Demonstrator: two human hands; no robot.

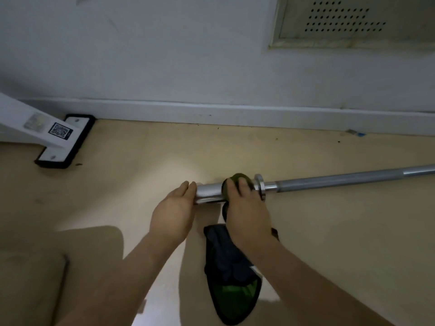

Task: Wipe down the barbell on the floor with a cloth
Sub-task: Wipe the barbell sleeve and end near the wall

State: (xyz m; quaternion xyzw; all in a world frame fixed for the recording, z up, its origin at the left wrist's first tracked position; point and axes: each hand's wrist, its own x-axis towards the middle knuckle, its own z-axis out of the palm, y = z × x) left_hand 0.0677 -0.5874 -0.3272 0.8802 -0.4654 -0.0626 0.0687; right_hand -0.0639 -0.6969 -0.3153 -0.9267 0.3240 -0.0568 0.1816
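Note:
A silver barbell [341, 178] lies on the beige floor and runs from the centre out past the right edge. Its shiny sleeve [209, 192] points left, ending at a round collar [260, 184]. My right hand [244, 208] grips a dark green cloth [237, 178] wrapped over the sleeve just left of the collar. More of the cloth hangs below my wrist. My left hand [174, 210] cups the sleeve's free end, with its fingers curled round the tip.
A white wall and baseboard [211, 114] run close behind the bar. A white equipment leg with a black foot plate [63, 142] stands at the left. My dark shoe with green [231, 278] is below the hands. A vent panel [348, 22] sits at the upper right.

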